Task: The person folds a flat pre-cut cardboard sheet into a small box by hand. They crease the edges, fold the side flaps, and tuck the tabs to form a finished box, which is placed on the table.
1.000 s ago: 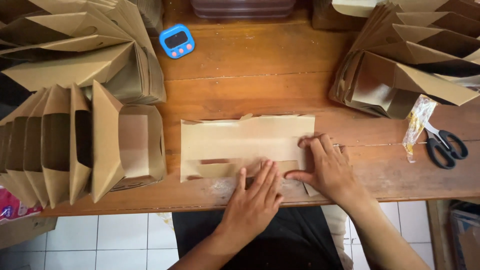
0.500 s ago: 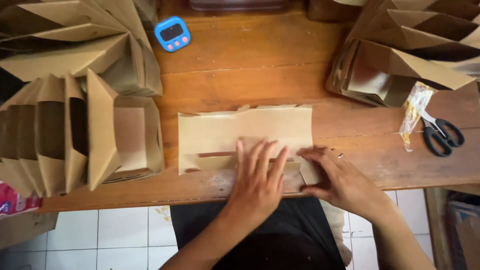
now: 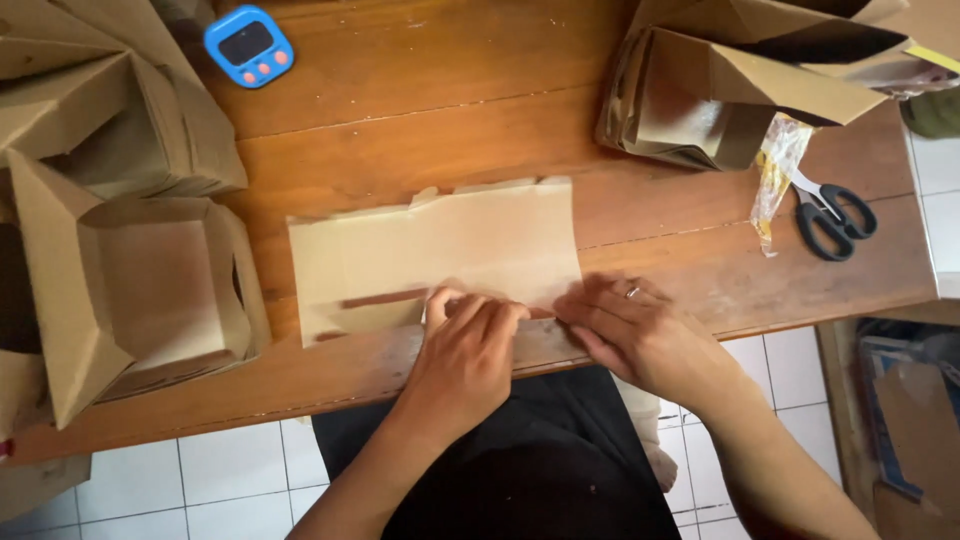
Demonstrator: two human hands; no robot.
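Observation:
A flat brown cardboard blank [image 3: 440, 250] lies on the wooden table [image 3: 420, 120] in front of me. My left hand [image 3: 468, 355] rests at its near edge, fingers curled over the folded bottom flap. My right hand [image 3: 640, 335], with a ring on one finger, presses the near right corner of the blank. Both hands touch the cardboard and lift nothing off the table.
Folded open cardboard boxes [image 3: 150, 290] stand stacked at the left, more boxes [image 3: 730, 80] at the back right. A blue timer [image 3: 248, 45] sits at the back. Black scissors [image 3: 835, 220] and a clear plastic wrapper [image 3: 778, 170] lie at the right. White tiled floor below.
My left hand has slid back from the middle of the blank to its near edge and curled. The right hand has stayed at the near right corner. The view has shifted closer.

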